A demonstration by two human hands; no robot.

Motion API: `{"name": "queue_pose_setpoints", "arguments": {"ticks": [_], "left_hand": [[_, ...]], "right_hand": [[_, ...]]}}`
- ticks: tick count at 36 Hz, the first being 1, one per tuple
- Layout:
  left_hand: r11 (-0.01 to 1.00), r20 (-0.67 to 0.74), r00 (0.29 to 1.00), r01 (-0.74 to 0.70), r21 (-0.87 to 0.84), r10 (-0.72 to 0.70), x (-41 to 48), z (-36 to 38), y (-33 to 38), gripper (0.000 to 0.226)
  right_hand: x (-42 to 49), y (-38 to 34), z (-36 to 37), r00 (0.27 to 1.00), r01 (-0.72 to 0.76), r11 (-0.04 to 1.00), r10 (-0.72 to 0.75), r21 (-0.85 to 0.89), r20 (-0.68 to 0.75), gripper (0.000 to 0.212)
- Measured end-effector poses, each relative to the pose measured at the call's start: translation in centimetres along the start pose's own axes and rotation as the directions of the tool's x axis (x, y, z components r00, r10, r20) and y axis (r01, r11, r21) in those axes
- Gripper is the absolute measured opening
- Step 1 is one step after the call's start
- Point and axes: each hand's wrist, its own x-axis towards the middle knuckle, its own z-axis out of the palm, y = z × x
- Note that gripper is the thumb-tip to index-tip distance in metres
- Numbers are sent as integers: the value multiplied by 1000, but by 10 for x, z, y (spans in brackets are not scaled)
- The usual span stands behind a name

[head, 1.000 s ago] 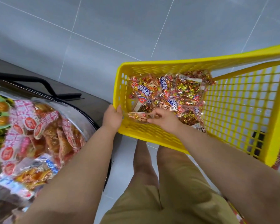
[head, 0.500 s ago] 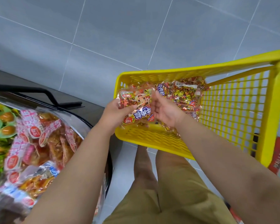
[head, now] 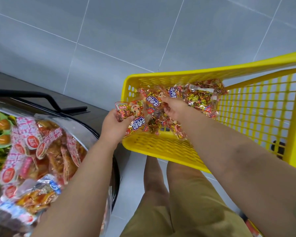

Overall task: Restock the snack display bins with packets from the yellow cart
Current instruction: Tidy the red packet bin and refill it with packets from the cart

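yellow cart (head: pixel 212 72) cut off right, bin packets (head: pixel 46 151) blurred

The yellow cart (head: pixel 161 147), a plastic lattice basket, stands at the right. A heap of clear packets (head: pixel 200 98) lies at its left end, full of red-and-gold wrapped sweets, with cartoon faces and blue-white lettering. The left hand (head: pixel 115 127) grips one packet (head: pixel 126 111) over the cart's rim; the right hand (head: pixel 175 109) holds a second packet (head: pixel 153 103) touching it. The bin (head: pixel 85 134) at left is piled with red-labelled bags (head: pixel 41 151)
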Motion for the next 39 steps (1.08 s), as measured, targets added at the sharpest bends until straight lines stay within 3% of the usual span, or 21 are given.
{"name": "queue_pose_setpoints", "arguments": {"ticks": [5,9,12,14,17,19,23,24,26,28,30,33,37,39], "left_hand": [[989,7,998,59,-133,-59,-4,-1,1,27],[972,77,992,113,-207,-99,-3,6,5,26],[920,191,971,202,-336,-144,-6,17,13,23],[872,247,950,279,-402,-190,-8,26,20,36],[892,285,934,306,-332,-214,-5,35,21,61],[931,317,935,248,-268,-158,-5,35,18,68],[956,351,928,209,-208,-126,0,36,9,60],[958,360,924,206,-198,-125,1,38,8,63],[966,369,920,200,-161,-130,4,43,6,75],[974,361,926,177,-144,-115,3,49,5,80],[977,337,933,176,-120,-126,2,54,5,76],[953,319,924,266,-142,-210,5,61,2,57],[931,309,919,312,-187,-246,8,67,2,44],[928,288,923,318,-195,-256,10,68,2,52]], "right_hand": [[-29,6,-41,989,-81,967,49,242,137,28],[-58,21,-64,964,-72,963,0,259,267,33],[-73,34,-54,934,-8,985,-54,172,353,34],[-78,42,-41,934,92,991,-119,94,337,27],[-84,50,-29,926,293,943,-238,-161,293,10],[-85,53,-27,914,369,884,-290,-286,282,11],[-76,50,-42,910,377,840,-257,-391,325,26],[-70,47,-48,921,359,860,-263,-364,287,32],[-53,39,-65,935,350,884,-348,-312,64,46],[-33,29,-86,880,355,891,-421,-283,-220,50],[-14,17,-105,813,356,895,-438,-268,-383,51],[11,3,-123,777,276,872,-450,-405,-440,59],[32,-7,-132,829,135,835,-390,-534,-401,65],[37,-6,-133,848,73,783,-374,-617,-375,72]]}}
